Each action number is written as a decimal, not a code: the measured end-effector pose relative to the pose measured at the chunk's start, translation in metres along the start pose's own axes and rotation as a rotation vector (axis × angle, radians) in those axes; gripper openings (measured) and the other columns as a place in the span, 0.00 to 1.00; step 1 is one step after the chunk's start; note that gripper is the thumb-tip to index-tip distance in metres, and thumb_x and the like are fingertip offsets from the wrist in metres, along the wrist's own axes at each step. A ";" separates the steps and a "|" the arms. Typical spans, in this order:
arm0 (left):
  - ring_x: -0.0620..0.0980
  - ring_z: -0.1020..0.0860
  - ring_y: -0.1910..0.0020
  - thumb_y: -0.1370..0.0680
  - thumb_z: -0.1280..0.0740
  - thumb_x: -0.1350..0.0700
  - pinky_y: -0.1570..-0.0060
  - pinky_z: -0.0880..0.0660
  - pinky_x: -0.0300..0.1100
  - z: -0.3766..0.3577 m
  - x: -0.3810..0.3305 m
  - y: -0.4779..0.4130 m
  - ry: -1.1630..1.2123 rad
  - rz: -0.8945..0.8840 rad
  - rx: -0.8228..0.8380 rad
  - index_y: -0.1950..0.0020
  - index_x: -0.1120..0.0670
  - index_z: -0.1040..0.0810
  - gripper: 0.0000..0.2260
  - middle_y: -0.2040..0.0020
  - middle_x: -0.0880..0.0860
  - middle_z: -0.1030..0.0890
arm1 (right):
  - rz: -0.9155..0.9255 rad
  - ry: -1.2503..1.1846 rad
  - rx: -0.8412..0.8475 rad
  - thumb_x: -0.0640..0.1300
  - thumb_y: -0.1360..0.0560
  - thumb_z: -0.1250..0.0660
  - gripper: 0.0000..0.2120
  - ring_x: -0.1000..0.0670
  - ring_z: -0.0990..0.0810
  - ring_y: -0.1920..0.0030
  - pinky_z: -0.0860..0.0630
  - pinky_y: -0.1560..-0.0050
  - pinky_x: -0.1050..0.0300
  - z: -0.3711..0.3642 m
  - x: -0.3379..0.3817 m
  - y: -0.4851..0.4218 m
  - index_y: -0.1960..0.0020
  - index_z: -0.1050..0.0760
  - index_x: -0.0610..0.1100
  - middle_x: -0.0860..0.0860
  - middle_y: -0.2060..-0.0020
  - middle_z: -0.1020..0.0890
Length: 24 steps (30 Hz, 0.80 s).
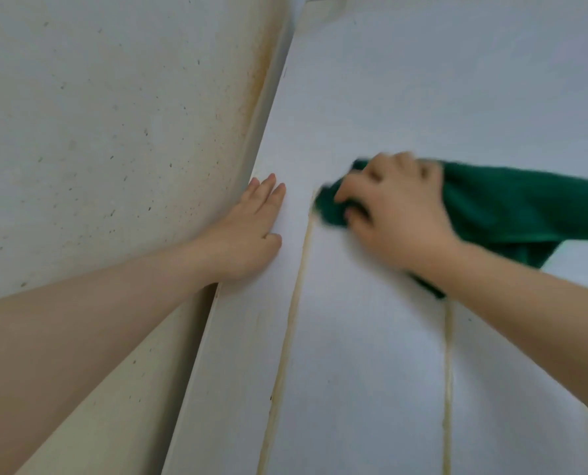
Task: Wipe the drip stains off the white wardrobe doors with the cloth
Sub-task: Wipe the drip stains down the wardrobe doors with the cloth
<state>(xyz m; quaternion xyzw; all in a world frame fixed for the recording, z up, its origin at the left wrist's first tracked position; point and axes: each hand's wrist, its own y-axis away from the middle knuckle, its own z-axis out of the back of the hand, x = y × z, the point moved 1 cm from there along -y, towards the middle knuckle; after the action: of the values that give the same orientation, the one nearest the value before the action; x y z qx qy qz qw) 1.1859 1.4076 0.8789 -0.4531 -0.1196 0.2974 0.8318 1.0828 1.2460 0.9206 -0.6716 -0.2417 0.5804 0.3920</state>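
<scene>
A bare left forearm (80,320) is reaching in from the lower left corner. Its left hand (248,231) is lying flat, fingers straight, against the left edge of the white wardrobe door (422,97), holding nothing. The right hand (395,214), blurred, is gripping a bunched green cloth (511,204) and pressing it on the door at the top of a brownish drip stain (296,303), with the loose cloth trailing rightward. A second drip stain (448,371) is running down below the right wrist. A speckled wall (97,132) is filling the left side.
</scene>
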 end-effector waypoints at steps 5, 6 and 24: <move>0.44 0.66 0.26 0.18 0.49 0.56 0.31 0.63 0.36 0.002 0.001 0.001 -0.014 -0.011 0.005 0.24 0.53 0.64 0.29 0.25 0.47 0.67 | 0.546 -0.099 0.110 0.46 0.31 0.39 0.09 0.44 0.25 0.61 0.29 0.57 0.47 0.001 0.000 0.005 0.57 0.21 0.49 0.47 0.62 0.22; 0.43 0.67 0.27 0.18 0.49 0.55 0.31 0.63 0.36 0.001 0.001 0.002 -0.010 -0.008 0.009 0.24 0.53 0.64 0.28 0.25 0.47 0.67 | 0.428 0.012 0.043 0.48 0.30 0.39 0.09 0.42 0.23 0.59 0.28 0.56 0.48 0.004 -0.015 -0.015 0.54 0.21 0.50 0.46 0.60 0.21; 0.42 0.58 0.25 0.24 0.48 0.70 0.38 0.61 0.26 0.003 0.007 0.001 0.114 -0.059 -0.129 0.23 0.51 0.53 0.32 0.23 0.45 0.56 | -0.182 -0.003 0.021 0.44 0.24 0.42 0.14 0.43 0.33 0.41 0.46 0.49 0.53 -0.013 0.008 -0.047 0.41 0.28 0.54 0.49 0.42 0.28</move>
<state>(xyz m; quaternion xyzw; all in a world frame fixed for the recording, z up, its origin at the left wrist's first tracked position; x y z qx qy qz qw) 1.1898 1.4139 0.8792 -0.5182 -0.1041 0.2381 0.8148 1.1031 1.2757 0.9540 -0.6417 -0.2963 0.5459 0.4499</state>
